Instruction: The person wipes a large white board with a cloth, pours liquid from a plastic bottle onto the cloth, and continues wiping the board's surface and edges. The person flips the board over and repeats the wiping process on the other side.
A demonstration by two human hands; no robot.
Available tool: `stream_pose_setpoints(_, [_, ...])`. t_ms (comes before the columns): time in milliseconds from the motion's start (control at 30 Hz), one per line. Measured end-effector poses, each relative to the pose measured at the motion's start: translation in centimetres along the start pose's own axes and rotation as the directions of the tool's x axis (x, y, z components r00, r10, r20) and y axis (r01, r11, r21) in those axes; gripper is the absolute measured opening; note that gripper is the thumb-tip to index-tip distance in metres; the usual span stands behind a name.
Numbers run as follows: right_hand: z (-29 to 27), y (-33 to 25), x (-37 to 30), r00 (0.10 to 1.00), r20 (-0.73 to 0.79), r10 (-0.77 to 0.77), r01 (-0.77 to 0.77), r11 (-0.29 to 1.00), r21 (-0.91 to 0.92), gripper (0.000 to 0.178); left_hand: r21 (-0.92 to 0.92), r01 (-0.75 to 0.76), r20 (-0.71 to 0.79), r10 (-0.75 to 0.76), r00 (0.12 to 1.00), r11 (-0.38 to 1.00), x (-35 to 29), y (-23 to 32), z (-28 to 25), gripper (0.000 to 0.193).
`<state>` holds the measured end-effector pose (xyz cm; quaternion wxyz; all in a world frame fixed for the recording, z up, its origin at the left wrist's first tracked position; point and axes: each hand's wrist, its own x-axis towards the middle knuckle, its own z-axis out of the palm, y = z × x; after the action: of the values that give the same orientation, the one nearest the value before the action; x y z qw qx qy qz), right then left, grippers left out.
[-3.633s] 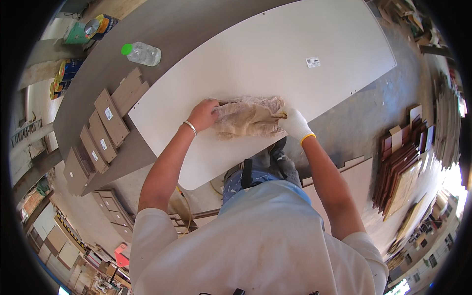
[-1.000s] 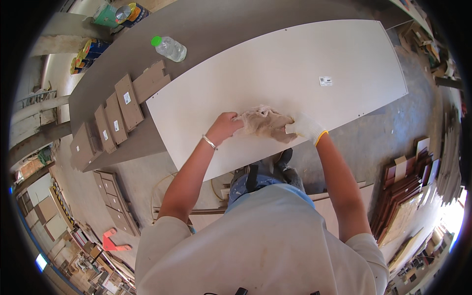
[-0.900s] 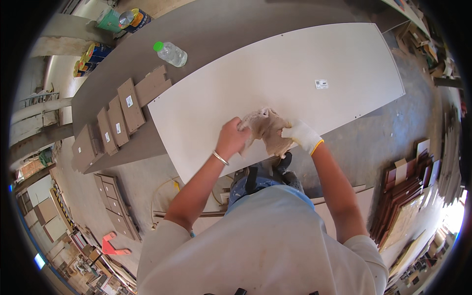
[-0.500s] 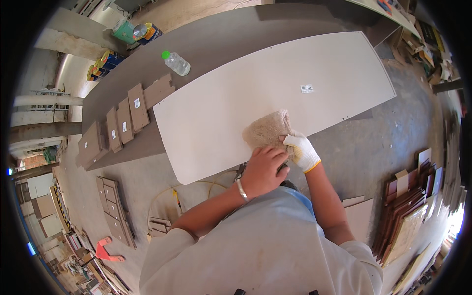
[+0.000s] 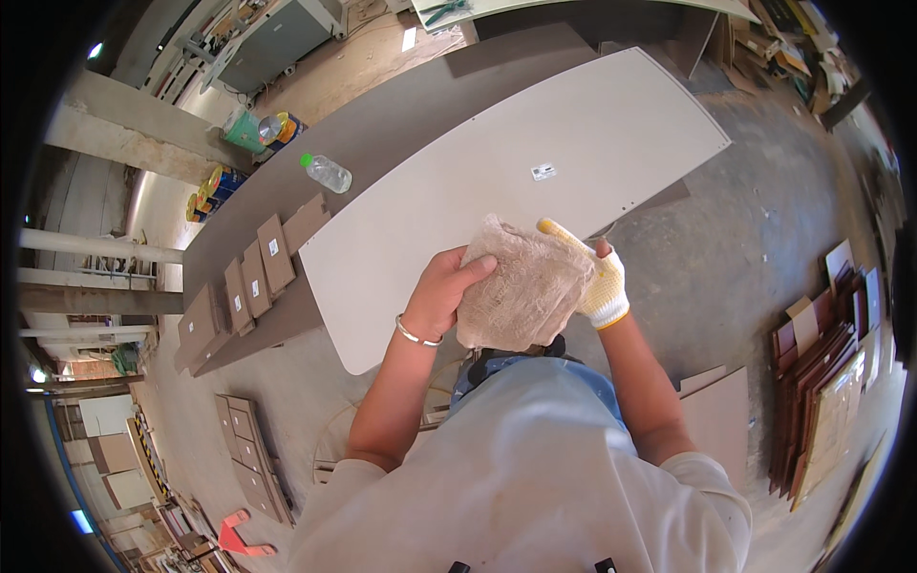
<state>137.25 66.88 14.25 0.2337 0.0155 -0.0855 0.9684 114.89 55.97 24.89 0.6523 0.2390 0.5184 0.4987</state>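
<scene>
A folded beige fluffy cloth (image 5: 521, 286) is held up in front of my body, over the near edge of a long pale panel (image 5: 430, 210). My bare left hand (image 5: 441, 291), with a bracelet at the wrist, grips the cloth's left side, thumb on top. At its right side is my right hand (image 5: 604, 286) in a white knitted glove with yellow parts. Its fingers lie partly behind the cloth and support it; the bare thumb tip pokes out of the glove. A small white label (image 5: 543, 172) is stuck on the panel.
Under the panel lies a dark brown sheet (image 5: 382, 124), bearing a green-capped bottle (image 5: 328, 173) and several small brown boards (image 5: 275, 253). Stacked boards (image 5: 812, 382) lean at the right. A red pallet-jack-like tool (image 5: 239, 537) lies lower left.
The cloth has been lifted off the panel and toward me. My left hand has moved from the cloth's near edge to its left side. The view has shifted.
</scene>
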Motion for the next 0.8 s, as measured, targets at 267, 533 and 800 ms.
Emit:
stream_pose_setpoints(267, [-4.4, 5.0, -0.4, 0.985, 0.129, -0.117, 0.075, 0.955, 0.288, 0.099, 0.125, -0.174, -0.248, 0.201, 0.948, 0.977, 1.1, -1.9, 1.9, 0.034])
stream_pose_setpoints(533, [0.6, 4.7, -0.3, 0.972, -0.229, 0.062, -0.089, 0.99, -0.111, 0.077, 0.674, -0.207, -0.335, 0.543, 0.77, 0.709, 0.0, -3.9, 3.5, 0.03])
stream_pose_setpoints(800, [2.1, 6.0, -0.7, 0.927, -0.354, -0.125, 0.081, 0.987, -0.136, 0.062, 0.665, -0.129, -0.477, 0.551, 0.684, 0.736, -0.5, -3.7, -0.9, 0.025])
